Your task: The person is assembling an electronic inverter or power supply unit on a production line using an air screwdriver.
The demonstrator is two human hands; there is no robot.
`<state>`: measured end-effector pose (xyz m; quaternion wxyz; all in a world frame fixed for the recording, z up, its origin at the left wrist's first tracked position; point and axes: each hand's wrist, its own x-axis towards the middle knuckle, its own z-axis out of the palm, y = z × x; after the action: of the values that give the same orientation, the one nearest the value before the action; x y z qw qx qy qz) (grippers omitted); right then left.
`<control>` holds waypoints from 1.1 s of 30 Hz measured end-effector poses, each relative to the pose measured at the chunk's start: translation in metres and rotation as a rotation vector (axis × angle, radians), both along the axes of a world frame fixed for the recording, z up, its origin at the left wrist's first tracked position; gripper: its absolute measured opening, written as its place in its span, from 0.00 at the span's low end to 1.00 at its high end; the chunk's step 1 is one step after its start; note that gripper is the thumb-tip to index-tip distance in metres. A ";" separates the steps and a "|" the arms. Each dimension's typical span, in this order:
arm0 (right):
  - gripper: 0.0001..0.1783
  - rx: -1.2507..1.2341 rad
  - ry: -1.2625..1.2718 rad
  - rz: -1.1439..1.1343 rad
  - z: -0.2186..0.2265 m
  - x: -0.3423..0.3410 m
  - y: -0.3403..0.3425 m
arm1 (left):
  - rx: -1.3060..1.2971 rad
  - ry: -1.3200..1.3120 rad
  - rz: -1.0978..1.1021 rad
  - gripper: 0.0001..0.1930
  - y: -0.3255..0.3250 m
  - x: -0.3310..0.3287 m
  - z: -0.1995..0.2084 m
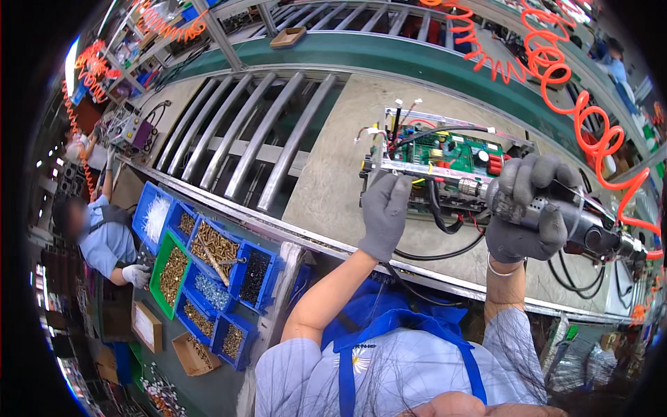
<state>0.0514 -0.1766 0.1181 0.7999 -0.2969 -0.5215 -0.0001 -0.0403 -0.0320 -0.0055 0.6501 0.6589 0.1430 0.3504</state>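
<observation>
Resting on the pale worktop [330, 174] before you, the open metal unit [417, 165] is showing a green circuit board [458, 149], red cylinders and trailing wires. Your right hand [549, 226] is wrapping around 1 silver power driver [587, 235], both hiding the unit's near right corner. Your left hand [384, 215] is touching the near left corner, its fingertips bunching narrowly; whether they are pinching anything, you cannot tell.

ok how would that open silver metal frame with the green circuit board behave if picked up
The open silver metal frame would probably feel stiff, given its metal rails. The green circuit board is probably fragile, its components being uncovered. The thick black cable looping at the near side would likely flop.
</observation>
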 end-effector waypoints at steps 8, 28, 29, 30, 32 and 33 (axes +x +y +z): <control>0.30 -0.098 0.080 -0.100 -0.004 -0.007 0.020 | 0.103 -0.076 0.015 0.16 0.005 0.004 0.000; 0.22 -0.428 0.057 -0.038 0.032 -0.010 0.070 | 1.415 0.268 -0.320 0.18 0.115 0.026 0.075; 0.21 -0.441 0.064 -0.036 0.035 -0.010 0.074 | 1.370 0.249 -0.338 0.18 0.115 0.027 0.073; 0.20 -0.405 0.013 -0.048 0.038 -0.006 0.083 | 1.369 0.248 -0.342 0.18 0.114 0.027 0.070; 0.20 -0.481 -0.070 -0.223 0.043 -0.005 0.089 | 1.186 0.203 -0.288 0.18 0.112 0.026 0.064; 0.19 -0.520 -0.135 -0.300 0.045 -0.002 0.094 | 1.186 0.177 -0.274 0.18 0.112 0.025 0.061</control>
<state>0.0495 -0.0823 0.1633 0.6516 -0.5646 -0.5065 -0.0047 -0.0149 0.0804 0.0559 0.1974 0.9473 -0.1090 0.2275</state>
